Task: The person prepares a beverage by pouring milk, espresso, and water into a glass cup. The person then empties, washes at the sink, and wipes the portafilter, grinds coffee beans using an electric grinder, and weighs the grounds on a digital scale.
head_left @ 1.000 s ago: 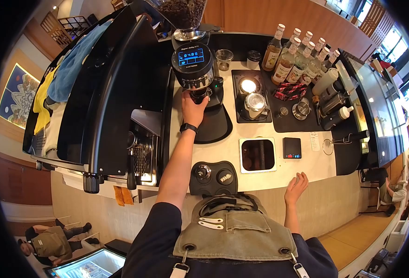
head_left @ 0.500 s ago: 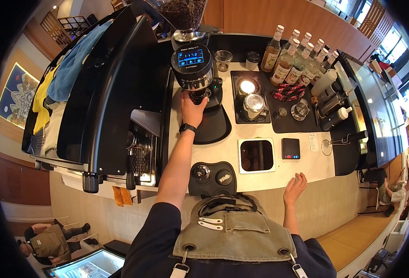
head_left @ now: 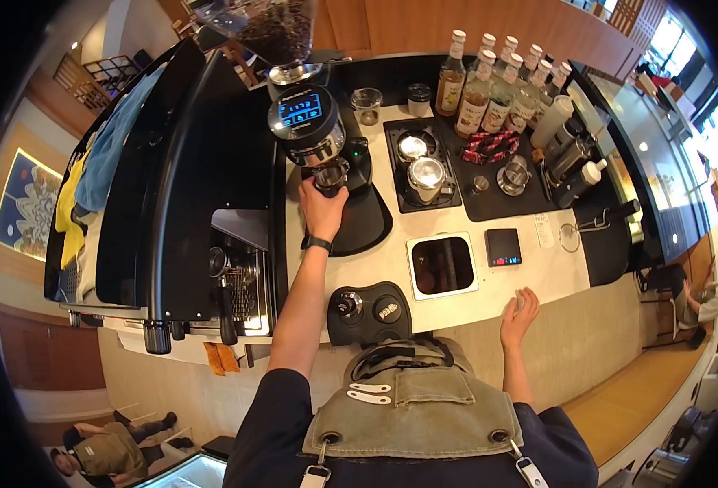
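Note:
My left hand [head_left: 323, 206] grips a dark portafilter [head_left: 330, 177] just below the spout of the coffee grinder [head_left: 306, 126], whose display is lit blue. The handle is mostly hidden by my fingers. Coffee beans fill the clear hopper [head_left: 276, 32] on top. My right hand [head_left: 520, 315] hangs at the counter's front edge, holding nothing, its fingers apart. A small black scale [head_left: 503, 247] with lit digits lies beyond it. Nearer my body is a black tamping mat [head_left: 368, 328] with a tamper [head_left: 348, 305] on it.
At the left stands a large espresso machine [head_left: 172, 187]. A square bin opening [head_left: 443, 265] is set in the counter. Syrup bottles [head_left: 474, 106], a metal pitcher [head_left: 427, 175] and a dark mat [head_left: 489, 206] lie farther back. A person [head_left: 106, 453] sits at the lower left, another [head_left: 696, 301] at the right.
My left hand and the portafilter have come slightly down and away from the grinder spout. The whole view has shifted and turned a little. My right hand stays free.

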Demonstrator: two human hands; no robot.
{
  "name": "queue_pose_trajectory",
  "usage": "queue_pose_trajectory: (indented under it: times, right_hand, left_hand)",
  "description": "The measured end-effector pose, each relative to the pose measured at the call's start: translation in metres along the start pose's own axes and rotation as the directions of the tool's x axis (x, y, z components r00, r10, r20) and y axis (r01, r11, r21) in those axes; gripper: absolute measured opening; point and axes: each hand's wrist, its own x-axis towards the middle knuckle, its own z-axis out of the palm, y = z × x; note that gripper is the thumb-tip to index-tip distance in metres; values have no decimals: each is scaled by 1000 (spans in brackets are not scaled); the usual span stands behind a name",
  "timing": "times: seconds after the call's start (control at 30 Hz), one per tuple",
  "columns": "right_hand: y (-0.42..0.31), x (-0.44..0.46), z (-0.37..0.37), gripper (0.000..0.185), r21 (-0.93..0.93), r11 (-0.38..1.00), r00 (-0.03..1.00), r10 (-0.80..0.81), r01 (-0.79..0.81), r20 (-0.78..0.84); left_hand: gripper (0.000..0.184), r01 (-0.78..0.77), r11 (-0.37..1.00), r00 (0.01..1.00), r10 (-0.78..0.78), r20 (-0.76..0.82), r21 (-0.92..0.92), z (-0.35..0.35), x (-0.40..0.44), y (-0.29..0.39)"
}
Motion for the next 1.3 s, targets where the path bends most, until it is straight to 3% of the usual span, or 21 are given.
queue_pose_trajectory:
  times: [0.07,0.1,0.17,0.27,0.3,0.43,0.5,0.53,0.63,0.67,0.77,0.8,0.9,1.0,1.13,1.3]
  right_hand:
    - [-30,10,-7,30,65,998,999,18,-16,-27]
    - [-50,14,-12,31,92,995,999,34,-31,-38]
    - [-88,23,-12,37,368,926,995,65,-89,78]
    - [-132,31,-5,53,527,838,939,-57,-141,340]
    - [-142,36,-4,59,591,794,913,-124,-145,390]
    - [-125,33,-11,75,576,795,926,-50,-191,375]
    - [-107,28,-21,75,545,808,942,35,-223,333]
    - [-98,28,-30,72,527,804,929,83,-277,361]
    - [-68,28,-47,68,457,850,956,167,-263,239]
    - [-48,23,-44,68,472,809,933,259,-351,249]
    - [-5,17,-33,68,310,878,924,301,-365,236]
    - [-4,19,-35,67,314,874,921,303,-371,243]
    - [-5,23,-38,67,338,888,950,281,-311,135]
    - [4,37,-29,66,328,882,934,275,-339,228]
    - [-17,87,-12,73,420,889,979,132,-185,154]
    - [-35,135,18,82,437,880,969,89,-186,232]
  left_hand:
    - [63,120,990,987,-111,117,-73,0,-22,-7]
    - [63,81,968,987,-44,157,-236,4,-41,-13]
    - [64,142,948,945,-45,323,-285,-5,-86,30]
    - [76,79,904,881,134,454,-421,8,-150,76]
    - [84,184,865,813,133,566,-467,14,-167,89]
    - [91,192,851,654,260,711,-488,51,-222,126]
    - [89,244,874,576,218,788,-420,66,-243,143]
    - [93,234,858,549,272,790,-458,75,-251,143]
    - [104,89,872,512,374,773,-481,84,-264,159]
    - [97,16,897,469,383,796,-441,84,-265,159]
    - [77,154,909,332,321,887,-386,84,-266,149]
    - [61,174,903,351,316,881,-394,79,-265,149]
    - [51,168,926,362,261,895,-338,62,-259,143]
    - [46,202,936,413,184,892,-287,43,-253,138]
    - [44,168,959,511,112,852,-227,18,-249,131]
    - [41,197,960,616,36,787,-199,0,-249,122]
